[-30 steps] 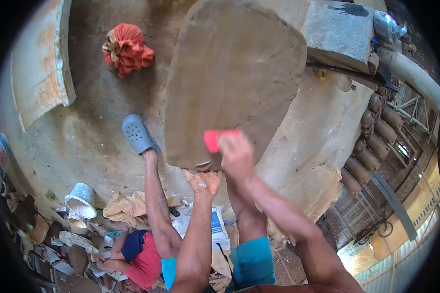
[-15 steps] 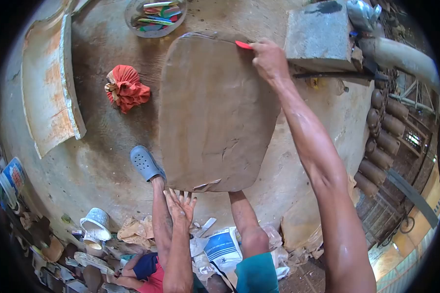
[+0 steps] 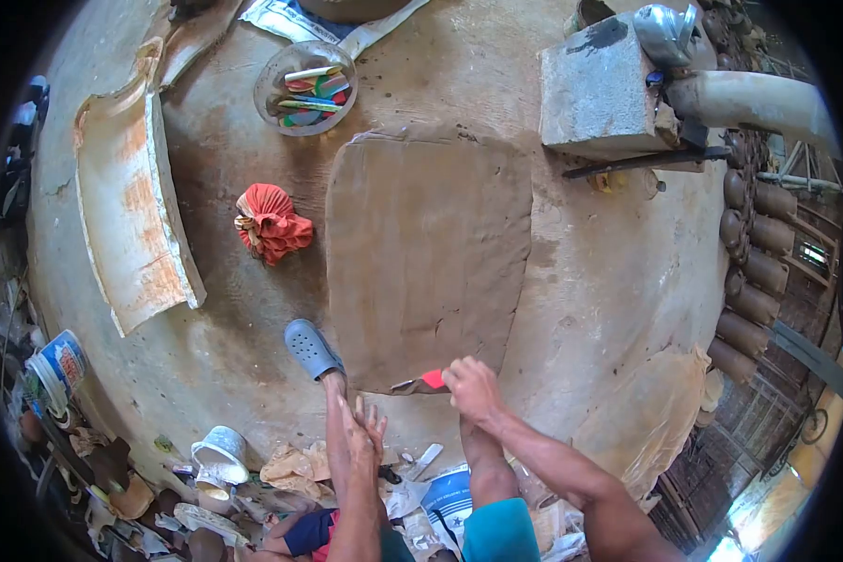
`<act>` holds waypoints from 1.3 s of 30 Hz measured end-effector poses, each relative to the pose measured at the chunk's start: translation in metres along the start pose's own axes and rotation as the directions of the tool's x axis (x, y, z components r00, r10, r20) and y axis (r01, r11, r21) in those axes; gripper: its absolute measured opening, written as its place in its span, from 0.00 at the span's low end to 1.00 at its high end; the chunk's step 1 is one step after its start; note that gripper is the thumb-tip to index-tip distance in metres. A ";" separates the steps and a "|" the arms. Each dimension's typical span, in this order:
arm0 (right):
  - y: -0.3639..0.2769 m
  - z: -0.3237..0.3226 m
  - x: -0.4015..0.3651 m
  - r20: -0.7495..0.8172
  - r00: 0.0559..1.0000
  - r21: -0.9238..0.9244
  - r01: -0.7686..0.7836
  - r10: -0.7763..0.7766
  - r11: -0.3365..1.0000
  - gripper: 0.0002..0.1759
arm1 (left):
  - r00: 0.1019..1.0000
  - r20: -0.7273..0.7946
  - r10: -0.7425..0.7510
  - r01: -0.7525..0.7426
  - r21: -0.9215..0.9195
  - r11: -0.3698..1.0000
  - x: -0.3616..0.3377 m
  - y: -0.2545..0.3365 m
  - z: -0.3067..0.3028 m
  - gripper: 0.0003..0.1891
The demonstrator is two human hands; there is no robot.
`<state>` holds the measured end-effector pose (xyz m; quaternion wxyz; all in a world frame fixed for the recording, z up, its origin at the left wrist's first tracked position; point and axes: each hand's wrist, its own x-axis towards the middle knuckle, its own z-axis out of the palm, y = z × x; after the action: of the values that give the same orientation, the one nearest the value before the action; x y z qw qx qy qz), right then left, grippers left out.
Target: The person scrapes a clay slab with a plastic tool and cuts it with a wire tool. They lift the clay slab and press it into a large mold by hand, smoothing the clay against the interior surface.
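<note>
A large flat slab of brown clay (image 3: 426, 253) lies on the floor, its near edge slightly torn and lifted. My right hand (image 3: 474, 388) is closed on a red scraper (image 3: 433, 378), which touches the slab near the lower edge. Just below the slab's near left corner, my left hand (image 3: 365, 431) is held with its fingers apart and nothing in it. A bunched red cloth (image 3: 273, 225) rests left of the slab.
A bowl of colored tools (image 3: 305, 89) stands beyond the slab. The curved white mold (image 3: 136, 211) lies at left, a concrete block (image 3: 595, 84) at back right. My foot in a blue clog (image 3: 311, 348) is beside the slab's lower left. A white bucket (image 3: 220, 451) lies lower left.
My right hand has come from the slab's far edge to its near edge with the red scraper. The view has shifted, so the slab and floor objects appear lower.
</note>
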<state>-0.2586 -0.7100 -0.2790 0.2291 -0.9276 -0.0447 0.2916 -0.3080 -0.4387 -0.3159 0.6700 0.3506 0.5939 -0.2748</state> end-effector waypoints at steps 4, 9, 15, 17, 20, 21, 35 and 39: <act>0.047 -0.111 0.117 -0.540 0.824 -0.166 0.094 -0.170 0.982 0.10 | 0.966 0.183 0.182 -0.201 0.094 0.975 -0.003 0.005 -0.030 0.41; 0.128 -0.195 0.254 -0.656 0.745 -0.235 -0.053 -0.119 0.970 0.11 | 0.964 0.153 0.217 -0.249 0.235 0.940 0.002 -0.012 -0.052 0.40; 0.079 -0.081 0.142 -0.589 0.801 -0.218 -0.026 -0.110 0.976 0.15 | 0.975 0.037 0.217 -0.214 0.392 0.895 -0.031 -0.007 -0.013 0.39; 0.055 -0.052 0.092 -0.515 0.856 -0.169 -0.055 -0.040 0.984 0.15 | 0.976 0.046 0.212 -0.206 0.491 0.847 -0.030 -0.006 -0.017 0.40; 0.033 -0.001 0.023 -0.443 0.895 -0.118 -0.013 -0.041 0.993 0.13 | 0.990 0.009 0.141 -0.130 0.441 0.888 -0.037 0.005 -0.012 0.42; 0.028 0.008 0.004 -0.408 0.912 -0.095 0.002 -0.041 0.995 0.11 | 0.983 0.049 0.176 -0.175 0.522 0.835 -0.051 0.020 0.007 0.43; 0.163 -0.192 0.230 -0.565 0.813 -0.295 -0.042 -0.139 0.955 0.14 | 0.933 0.105 0.344 -0.116 0.993 0.013 -0.078 0.032 -0.113 0.39; 0.116 -0.109 0.127 -0.460 0.886 -0.220 -0.059 -0.050 0.974 0.12 | 0.974 0.002 0.225 -0.020 0.997 0.077 -0.069 0.016 -0.132 0.46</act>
<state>-0.0989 -0.8296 -0.3187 0.1248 -0.9904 -0.0198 0.0554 -0.3850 -0.3270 -0.2515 0.2303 0.7784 0.2698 -0.5180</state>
